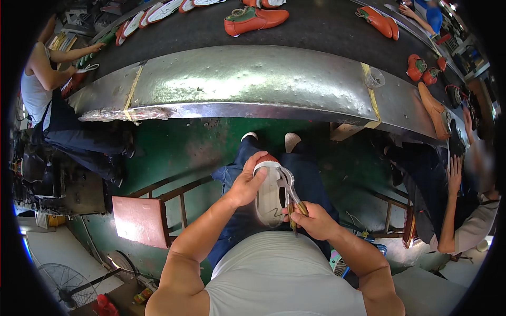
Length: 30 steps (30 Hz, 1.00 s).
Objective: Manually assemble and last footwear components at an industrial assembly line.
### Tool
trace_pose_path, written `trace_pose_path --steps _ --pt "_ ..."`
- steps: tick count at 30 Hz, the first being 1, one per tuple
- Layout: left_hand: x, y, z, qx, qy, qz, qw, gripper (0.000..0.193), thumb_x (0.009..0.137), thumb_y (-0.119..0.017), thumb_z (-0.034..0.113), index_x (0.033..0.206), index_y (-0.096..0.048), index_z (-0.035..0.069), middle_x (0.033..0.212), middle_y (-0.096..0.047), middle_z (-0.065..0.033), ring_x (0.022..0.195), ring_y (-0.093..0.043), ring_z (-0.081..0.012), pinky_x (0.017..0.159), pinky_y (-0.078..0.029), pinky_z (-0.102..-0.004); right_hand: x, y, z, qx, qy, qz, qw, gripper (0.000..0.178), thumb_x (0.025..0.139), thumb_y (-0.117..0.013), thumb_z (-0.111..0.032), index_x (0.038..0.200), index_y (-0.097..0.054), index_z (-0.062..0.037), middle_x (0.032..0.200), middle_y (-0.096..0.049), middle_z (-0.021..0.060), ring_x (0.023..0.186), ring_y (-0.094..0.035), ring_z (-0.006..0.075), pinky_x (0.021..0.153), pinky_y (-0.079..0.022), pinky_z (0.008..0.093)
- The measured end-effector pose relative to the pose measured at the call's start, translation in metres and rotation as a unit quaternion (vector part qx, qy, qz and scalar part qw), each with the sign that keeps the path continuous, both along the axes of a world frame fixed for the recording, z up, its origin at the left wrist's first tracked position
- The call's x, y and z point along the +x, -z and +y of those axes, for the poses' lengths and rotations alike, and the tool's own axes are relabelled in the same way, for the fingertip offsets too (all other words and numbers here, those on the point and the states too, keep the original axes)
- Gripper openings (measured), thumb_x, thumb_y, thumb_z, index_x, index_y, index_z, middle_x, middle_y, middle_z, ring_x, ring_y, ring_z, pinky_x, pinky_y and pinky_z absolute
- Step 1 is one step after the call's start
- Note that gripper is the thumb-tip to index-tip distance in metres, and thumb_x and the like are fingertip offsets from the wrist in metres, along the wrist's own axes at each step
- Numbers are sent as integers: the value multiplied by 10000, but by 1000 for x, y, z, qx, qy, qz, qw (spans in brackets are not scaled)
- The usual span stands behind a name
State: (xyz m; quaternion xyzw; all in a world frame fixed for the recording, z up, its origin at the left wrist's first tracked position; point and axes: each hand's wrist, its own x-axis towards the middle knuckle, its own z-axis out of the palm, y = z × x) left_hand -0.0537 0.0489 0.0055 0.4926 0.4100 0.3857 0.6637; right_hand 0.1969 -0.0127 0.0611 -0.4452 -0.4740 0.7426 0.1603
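Above my lap, my left hand (250,180) is wrapped round the toe end of a shoe (268,197). Its pale underside faces up, and a strip of red upper shows at the toe. A dark squiggle is marked near the heel end. My right hand (311,219) grips the handles of metal lasting pincers (288,185). The pincers' head lies against the shoe's edge near the toe, on the right side. Whether the jaws pinch any of the upper cannot be made out.
Ahead runs a metal-edged bench (226,79) with a dark belt carrying red shoes (257,21). A clear cup (375,78) and a tan shoe (433,108) rest on its edge. Co-workers sit left (45,79) and right (474,210). A brown-topped stool (139,221) stands left.
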Motion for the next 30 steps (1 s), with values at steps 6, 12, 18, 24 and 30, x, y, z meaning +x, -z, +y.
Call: trace_pose_path --steps 6,12,18,24,30 --pt "-4 -5 6 11 -1 65 998 540 1059 -459 291 1527 -261 106 1401 -481 -136 1311 -451 -232 1117 -354 -352 -8 -2 22 19 25 15 999 266 995 -522 -134 1188 -600 30 1025 -677 87 925 -650 161 855 -510 305" --pt "-7 -6 12 25 14 77 997 547 1067 -453 281 1535 -246 86 1425 -482 -132 1328 -446 -235 1124 -346 -343 -14 7 26 -72 69 82 992 232 991 -516 -102 1171 -591 24 1008 -675 91 865 -655 163 751 -522 297" --pt "-8 -14 10 44 -1 147 988 492 1054 -499 234 1490 -349 61 1355 -545 -122 1258 -506 -211 1091 -390 -340 -8 -7 55 15 -48 -37 998 203 986 -544 -112 1138 -605 9 921 -674 75 800 -639 143 726 -535 332" --pt "-11 16 11 2 -60 48 997 442 1020 -558 131 1439 -431 74 1265 -608 -90 1180 -553 -168 1048 -429 -318 -16 54 47 322 -25 -197 926 282 970 -593 -201 1103 -597 47 884 -677 211 787 -673 374 722 -538 420" --pt "-17 5 13 1 -38 36 999 434 1003 -603 138 1414 -473 88 1247 -602 -57 1153 -548 -144 1028 -439 -317 -15 48 34 409 -48 -274 869 279 954 -590 -179 1114 -596 48 978 -675 235 849 -665 414 750 -531 467"
